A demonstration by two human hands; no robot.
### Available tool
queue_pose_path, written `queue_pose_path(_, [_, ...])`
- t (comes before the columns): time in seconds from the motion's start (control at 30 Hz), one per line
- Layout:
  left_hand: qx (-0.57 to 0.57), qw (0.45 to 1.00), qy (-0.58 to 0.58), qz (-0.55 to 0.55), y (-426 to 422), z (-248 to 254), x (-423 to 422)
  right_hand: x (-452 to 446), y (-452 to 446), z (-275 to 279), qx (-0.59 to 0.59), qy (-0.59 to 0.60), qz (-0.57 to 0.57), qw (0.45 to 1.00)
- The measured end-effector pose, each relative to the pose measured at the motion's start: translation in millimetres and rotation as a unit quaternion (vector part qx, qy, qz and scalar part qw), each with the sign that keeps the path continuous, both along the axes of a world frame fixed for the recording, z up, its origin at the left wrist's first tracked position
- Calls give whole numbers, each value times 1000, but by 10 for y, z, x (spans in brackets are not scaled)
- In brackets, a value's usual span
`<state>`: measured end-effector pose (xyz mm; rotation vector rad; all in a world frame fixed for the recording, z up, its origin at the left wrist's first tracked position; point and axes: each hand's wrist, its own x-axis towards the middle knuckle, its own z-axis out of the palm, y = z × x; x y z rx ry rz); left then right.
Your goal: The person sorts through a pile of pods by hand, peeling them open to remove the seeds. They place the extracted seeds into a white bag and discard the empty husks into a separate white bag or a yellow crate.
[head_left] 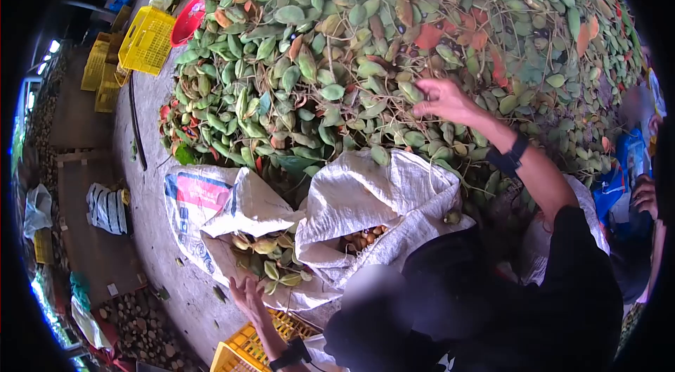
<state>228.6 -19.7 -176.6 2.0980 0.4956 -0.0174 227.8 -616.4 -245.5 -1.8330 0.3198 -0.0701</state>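
Observation:
My right hand (pixel 450 103) reaches over a big heap of green pods (pixel 295 77), thumb and fingers apart. A single green pod (pixel 410 93) lies right at its fingertips; whether they touch it I cannot tell. Lower down, my left hand (pixel 252 302) is open with spread fingers, beside the mouth of a printed white sack (pixel 204 196). Green and yellowish pod pieces (pixel 271 256) lie in that sack. Next to it stands a second white sack (pixel 387 186), its mouth open, with brown round seeds (pixel 363 238) inside. Both wrists wear dark bands.
Below my left hand is a yellow crate (pixel 260 340). More yellow crates (pixel 145 40) and a red basin (pixel 191 17) stand at the upper left on the concrete floor (pixel 155 224). Another person (pixel 643 196) is at the right edge. A striped bundle (pixel 107 208) lies at left.

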Motion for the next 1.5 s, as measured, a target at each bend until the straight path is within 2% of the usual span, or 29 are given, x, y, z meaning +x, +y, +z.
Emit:
queue_pose_path(0.03, [3, 1000, -2, 2, -265, 237, -13, -66, 59, -74, 40, -25, 7, 999])
queue_pose_path(0.1, [166, 957, -86, -222, -1203, 869, 65, -225, 275, 138, 142, -24, 61, 988])
queue_pose_path(0.17, [-30, 965, -96, -241, -1597, 854, -31, -372, 574, 419, 169, -37, 63, 983])
queue_pose_path(0.2, [-96, 966, 4, -242, -1864, 925, -73, -443, 693, 510, 142, -46, 84, 985])
queue_pose_path(0.23, [-154, 933, 40, -324, -2148, 975, -83, -517, 846, 695, 196, -60, 110, 973])
queue_pose_path(0.3, [-274, 878, 114, -375, -2590, 992, -186, -636, 1099, 918, 197, -55, 151, 967])
queue_pose_path(0.33, [-272, 876, 128, -378, -2729, 934, -244, -697, 1212, 993, 211, -63, 172, 960])
queue_pose_path(0.37, [-271, 870, 143, -386, -2787, 883, -304, -739, 1296, 993, 149, -90, 191, 966])
queue_pose_path(0.43, [-288, 863, 150, -388, -2735, 891, -403, -832, 1384, 1023, 206, -70, 193, 957])
queue_pose_path(0.5, [-310, 851, 153, -396, -2714, 883, -480, -910, 1452, 1026, 193, -77, 203, 957])
queue_pose_path(0.6, [-368, 855, 80, -357, -2604, 823, -619, -980, 1603, 1161, 188, -78, 215, 955])
queue_pose_path(0.67, [-350, 862, 69, -360, -2509, 834, -624, -959, 1741, 1217, 207, -95, 212, 950])
queue_pose_path(0.77, [-359, 868, 66, -337, -2364, 775, -666, -938, 1882, 1250, 218, -31, 212, 952])
queue_pose_path(0.9, [-463, 837, 62, -283, -2188, 545, -766, -926, 2054, 983, 221, 56, 188, 955])
queue_pose_path(0.97, [-452, 846, 31, -282, -2137, 430, -856, -928, 2114, 1185, 277, 85, 161, 944])
queue_pose_path(1.0, [-484, 831, 64, -268, -2094, 354, -861, -916, 2114, 1078, 306, 77, 177, 932])
queue_pose_path(1.1, [-450, 837, 111, -290, -2027, 35, -941, -884, 2145, 880, 236, 101, 208, 944])
queue_pose_path(1.13, [-462, 828, 128, -291, -2013, -11, -954, -843, 2105, 751, 119, 73, 256, 957])
queue_pose_path(1.23, [-509, 821, 145, -213, -2043, 18, -974, -798, 2138, 598, 92, 155, 204, 962])
queue_pose_path(1.27, [-524, 811, 178, -191, -2021, -74, -944, -807, 2202, 557, 181, 174, 156, 955])
queue_pose_path(1.3, [-523, 811, 179, -190, -2003, -102, -940, -820, 2206, 543, 182, 174, 156, 955])
queue_pose_path(1.37, [-550, 794, 213, -151, -1997, -105, -904, -826, 2202, 638, 112, 264, 168, 943])
queue_pose_path(1.4, [-558, 790, 212, -141, -1999, -109, -906, -851, 2188, 602, 114, 229, 182, 949])
queue_pose_path(1.5, [-577, 778, 210, -133, -2001, -148, -890, -831, 2223, 590, 95, 222, 165, 956])
